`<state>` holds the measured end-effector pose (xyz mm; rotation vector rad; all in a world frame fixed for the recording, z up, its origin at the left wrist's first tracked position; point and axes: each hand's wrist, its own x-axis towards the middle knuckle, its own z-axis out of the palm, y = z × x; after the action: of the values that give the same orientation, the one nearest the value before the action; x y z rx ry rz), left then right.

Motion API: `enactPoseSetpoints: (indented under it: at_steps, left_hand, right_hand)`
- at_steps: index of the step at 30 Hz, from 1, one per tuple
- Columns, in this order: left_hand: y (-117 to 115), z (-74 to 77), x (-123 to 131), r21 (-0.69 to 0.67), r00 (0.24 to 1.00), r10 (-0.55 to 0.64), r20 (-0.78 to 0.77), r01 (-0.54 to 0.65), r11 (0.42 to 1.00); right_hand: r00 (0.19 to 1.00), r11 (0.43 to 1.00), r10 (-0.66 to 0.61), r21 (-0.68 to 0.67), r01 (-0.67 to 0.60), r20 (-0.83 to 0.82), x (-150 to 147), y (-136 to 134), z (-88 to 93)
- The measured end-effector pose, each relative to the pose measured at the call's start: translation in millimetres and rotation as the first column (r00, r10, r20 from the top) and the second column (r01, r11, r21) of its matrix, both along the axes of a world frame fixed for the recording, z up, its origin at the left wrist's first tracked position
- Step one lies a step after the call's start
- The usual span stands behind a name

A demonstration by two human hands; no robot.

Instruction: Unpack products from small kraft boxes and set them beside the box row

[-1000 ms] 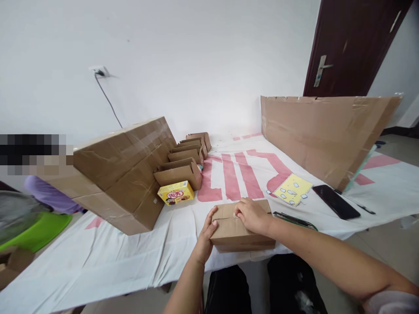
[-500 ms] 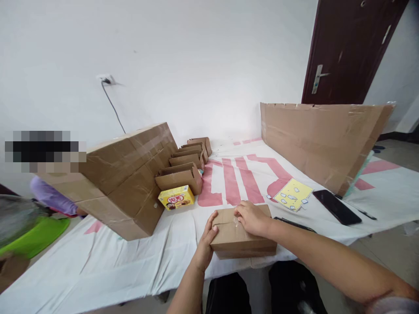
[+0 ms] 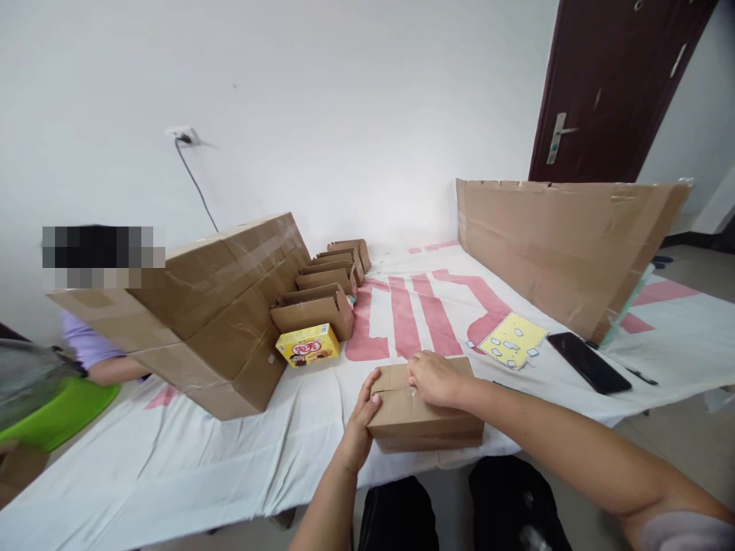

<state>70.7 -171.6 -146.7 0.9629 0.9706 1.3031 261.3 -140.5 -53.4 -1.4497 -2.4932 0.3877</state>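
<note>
Premises present as a plain room in makeshift use as a small packing station, not a fitted workshop. Bare white wall with a single socket and trailing black cable; dark brown door with a lever handle. The worktop is draped in a white sheet printed with large red characters. Stock on it is cardboard: one large taped carton, a row of small open boxes, a closed brown box at the near edge, and a flat cardboard sheet stood on edge. A yellow snack box, a sticker sheet and a phone lie loose.
</note>
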Motion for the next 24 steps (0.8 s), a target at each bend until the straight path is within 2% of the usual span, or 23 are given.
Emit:
enactPoseSetpoints:
  at_steps: [7,14,20,24]
  left_hand:
    - [-5,6.3,2,-0.040,0.999,-0.011,0.033,0.012,0.999]
    - [-5,8.8,1,-0.040,0.998,-0.050,0.043,0.051,0.998]
    - [-3,9.0,0,-0.037,0.998,-0.059,0.031,0.060,0.998]
    - [-1,7.2,0,-0.019,0.998,-0.054,0.039,0.055,0.998]
  right_hand:
    - [0.992,0.999,-0.001,0.043,0.006,-0.125,19,-3,3.8]
    - [0.990,0.991,0.098,0.096,-0.088,-0.100,22,-14,5.6]
    - [0.983,0.960,0.166,0.216,-0.179,0.080,20,-21,5.0]
    - [0.972,0.937,0.153,0.286,-0.201,0.181,16,-24,0.4]
